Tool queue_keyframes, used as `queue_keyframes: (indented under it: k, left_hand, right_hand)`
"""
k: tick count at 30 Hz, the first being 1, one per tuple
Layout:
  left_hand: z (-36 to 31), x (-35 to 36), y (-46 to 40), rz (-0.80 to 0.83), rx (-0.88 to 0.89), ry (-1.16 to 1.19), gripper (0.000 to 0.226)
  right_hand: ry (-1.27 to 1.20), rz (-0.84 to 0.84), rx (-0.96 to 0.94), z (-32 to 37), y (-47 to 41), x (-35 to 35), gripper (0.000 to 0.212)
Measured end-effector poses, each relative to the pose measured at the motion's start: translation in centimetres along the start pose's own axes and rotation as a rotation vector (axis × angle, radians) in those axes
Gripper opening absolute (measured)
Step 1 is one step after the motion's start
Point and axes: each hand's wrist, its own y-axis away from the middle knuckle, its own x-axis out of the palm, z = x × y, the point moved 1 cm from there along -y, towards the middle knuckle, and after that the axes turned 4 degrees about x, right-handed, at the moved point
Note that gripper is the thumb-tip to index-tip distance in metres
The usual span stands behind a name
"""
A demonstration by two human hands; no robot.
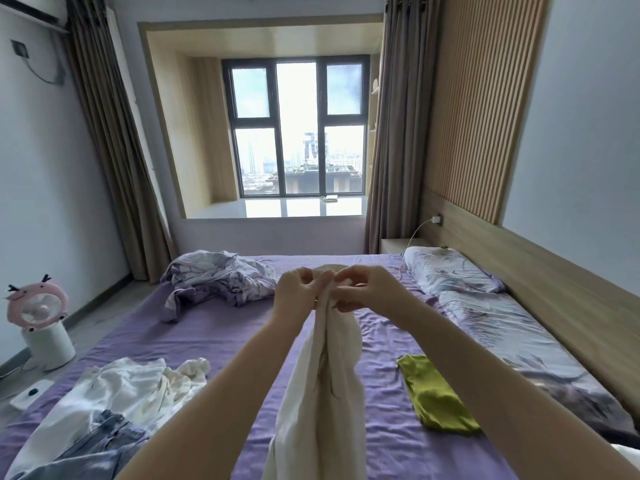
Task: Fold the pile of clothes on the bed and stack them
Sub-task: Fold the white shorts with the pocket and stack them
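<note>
Both hands are raised together over the middle of the bed [214, 327], which is wearing a purple sheet. The left hand [298, 289] and the right hand [363, 289] are pinching the top edge of a white garment [322, 393], fingers curled tight on the cloth and nearly touching each other. The garment is hanging straight down from the hands in a bunched column, covering the strip of sheet beneath them and running out of the bottom of the view between the forearms.

Below and to the left of the left hand, the pile of clothes [135, 379] is lying crumpled near the bed's edge: white pieces on top, with blue jeans [100, 441] spilling out nearest the person. Below and to the right of the right hand, a folded green garment [436, 393] is lying flat on the sheet, apart from the pile. Just beyond and left of the hands, a rumpled lilac blanket [214, 278] is heaped. To the right of the right hand, a patterned pillow [450, 271] is resting by the wooden headboard [540, 289]. Far to the left, on the floor, a pink fan [36, 306] is standing. Straight beyond the hands, a window [298, 129] is showing between curtains.
</note>
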Motion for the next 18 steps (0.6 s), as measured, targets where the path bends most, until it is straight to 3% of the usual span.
queue_keyframes:
  k: [3, 8, 11, 13, 16, 18]
  left_hand:
    - [0.3, -0.4, 0.3, 0.037, 0.001, -0.026, 0.028]
    - [0.4, -0.1, 1.4, 0.108, -0.014, 0.012, 0.025]
    - [-0.6, 0.3, 1.8, 0.196, 0.015, -0.024, 0.015]
    - [-0.7, 0.6, 2.1, 0.240, 0.036, -0.106, 0.026]
    - [-1.3, 1.0, 2.1, 0.197, 0.108, -0.090, 0.019]
    - [-1.6, 0.8, 1.5, 0.189, 0.160, -0.095, 0.012]
  right_hand:
    - [0.198, 0.052, -0.032, -0.1, 0.0, -0.2, 0.024]
    - [0.246, -0.114, -0.037, -0.2, -0.2, 0.0, 0.008]
    - [0.222, -0.224, -0.078, 0.2, -0.3, -0.1, 0.013]
    - [0.276, -0.294, -0.113, 0.5, -0.3, -0.4, 0.015]
    - [0.137, -0.263, -0.132, 0.3, 0.1, -0.8, 0.012]
    - [0.144, -0.347, -0.213, -0.5, 0.7, -1.6, 0.022]
